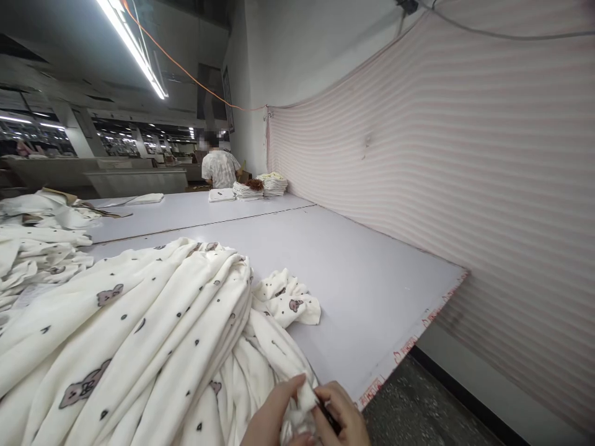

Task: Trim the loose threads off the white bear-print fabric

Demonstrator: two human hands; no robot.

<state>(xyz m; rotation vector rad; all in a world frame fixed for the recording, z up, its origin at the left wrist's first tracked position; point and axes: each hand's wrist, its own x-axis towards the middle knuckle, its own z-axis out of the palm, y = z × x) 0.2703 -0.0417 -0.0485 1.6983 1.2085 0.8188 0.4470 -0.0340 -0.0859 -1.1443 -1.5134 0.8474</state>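
A large heap of white cloth (153,328), printed with brown bears and small dark marks, spreads over the left and middle of the table. At the heap's lower right, my left hand (275,414) pinches a white edge of this fabric between thumb and fingers. Close beside it, my right hand (343,416) is closed around a slim dark tool (329,419), whose kind I cannot make out. The tool lies against the pinched edge. A loose end of the cloth (290,300) rests on the table beyond my hands. The bottom of the frame cuts off both hands.
The pale table (367,266) has a taped front edge at right. Folded stacks (274,184) stand at its far end, near a person (219,167) facing away. More white fabric (41,254) lies at left. A striped curtain (418,142) hangs along the right wall.
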